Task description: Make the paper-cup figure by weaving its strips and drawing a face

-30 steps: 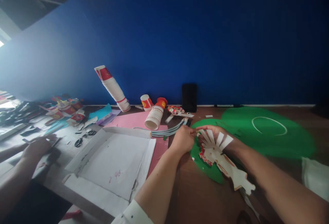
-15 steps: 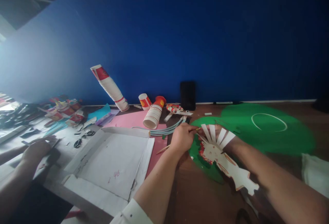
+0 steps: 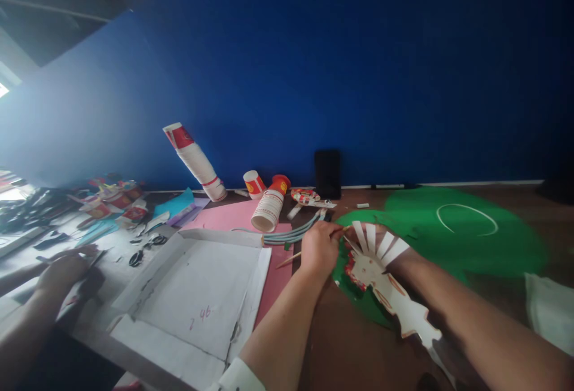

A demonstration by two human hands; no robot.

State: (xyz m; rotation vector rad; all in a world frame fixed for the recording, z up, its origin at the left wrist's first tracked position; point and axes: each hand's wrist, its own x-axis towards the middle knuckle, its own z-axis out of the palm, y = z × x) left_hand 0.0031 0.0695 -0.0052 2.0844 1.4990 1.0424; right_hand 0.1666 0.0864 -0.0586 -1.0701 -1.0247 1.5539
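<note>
A cut-up white paper cup [image 3: 368,270] is spread out, with straight strips fanned at the top and red curled strips on its left side. A long wavy-edged white piece [image 3: 406,307] with brown-outlined shapes extends from it to the lower right. My left hand [image 3: 320,250] is closed in a pinch at the upper left of the fan, where a thin strip runs up to the fingertips. Behind the fanned strips my right hand [image 3: 381,234] supports the cut paper cup; its fingers are largely hidden.
Green paper [image 3: 466,229] lies beneath and behind. Left stand a white box lid [image 3: 192,289], pink paper [image 3: 219,216], a wooden stick [image 3: 289,260], grey cable [image 3: 289,237], stacked paper cups [image 3: 268,210] and a leaning cup stack [image 3: 197,164]. Another person's hand [image 3: 65,274] works far left, near scissors [image 3: 137,257].
The view has shifted slightly, so the table objects sit a little lower. The cut paper cup's lower end has swung slightly left and down. Both hands keep nearly the same hold.
</note>
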